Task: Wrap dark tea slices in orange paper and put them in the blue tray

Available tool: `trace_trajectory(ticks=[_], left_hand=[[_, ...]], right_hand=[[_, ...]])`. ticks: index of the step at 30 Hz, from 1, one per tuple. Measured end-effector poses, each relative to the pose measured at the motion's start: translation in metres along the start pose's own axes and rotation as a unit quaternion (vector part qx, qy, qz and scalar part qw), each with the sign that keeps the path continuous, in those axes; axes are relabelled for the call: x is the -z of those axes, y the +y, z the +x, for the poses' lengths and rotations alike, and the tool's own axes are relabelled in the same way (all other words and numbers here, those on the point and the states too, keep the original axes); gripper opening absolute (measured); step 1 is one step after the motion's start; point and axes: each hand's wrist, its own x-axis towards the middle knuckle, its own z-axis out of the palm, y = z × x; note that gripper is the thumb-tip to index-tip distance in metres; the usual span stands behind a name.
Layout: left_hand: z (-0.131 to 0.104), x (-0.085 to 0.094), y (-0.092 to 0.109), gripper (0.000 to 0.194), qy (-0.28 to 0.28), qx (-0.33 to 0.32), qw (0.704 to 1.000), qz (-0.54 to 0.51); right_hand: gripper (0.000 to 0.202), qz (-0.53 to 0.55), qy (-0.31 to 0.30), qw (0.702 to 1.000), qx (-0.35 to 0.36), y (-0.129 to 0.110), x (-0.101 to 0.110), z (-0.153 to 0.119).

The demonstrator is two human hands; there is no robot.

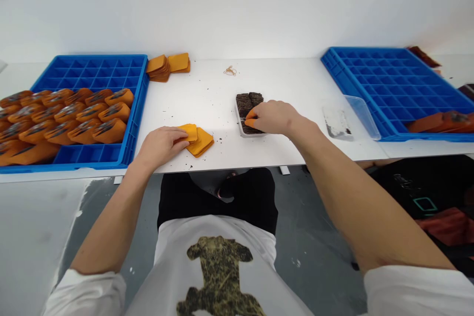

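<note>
My left hand (159, 147) is closed on a yellow-orange square pouch (190, 132), pinching its edge between thumb and fingers. Under and beside it, a small stack of the same pouches (203, 143) lies fanned out on the white table. My right hand (272, 117) reaches into a small white tub (239, 126) of dark brown flaky strips (249, 102). Thumb and forefinger, with orange tips, close on the strips; the other fingers are partly hidden.
At left, a blue divided crate (142, 103) holds rows of filled orange pouches (109, 131). More pouches (168, 65) are stacked beside it. Rubber bands (230, 71) lie at the back. To the right are a clear plastic lid (365, 116) and another blue crate (385, 79). Dark crumbs dot the table.
</note>
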Motion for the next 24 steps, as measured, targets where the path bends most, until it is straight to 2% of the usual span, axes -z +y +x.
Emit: trace_trajectory(ticks=[14,21,24], left_hand=[[0.003,0.003,-0.005,0.03,-0.007,-0.007,0.999,-0.04],[0.005,0.001,-0.009,0.028,-0.006,-0.013,0.999,-0.043],[0.004,0.0,-0.009,0.027,0.0,-0.011,0.999,-0.042]], right_hand=[[0.027,0.091,-0.033,0.995,-0.035,0.007,0.01,0.01],[0.03,0.079,-0.034,0.996,-0.035,0.005,0.013,0.013],[0.031,0.051,-0.013,0.998,-0.041,0.002,0.012,0.014]])
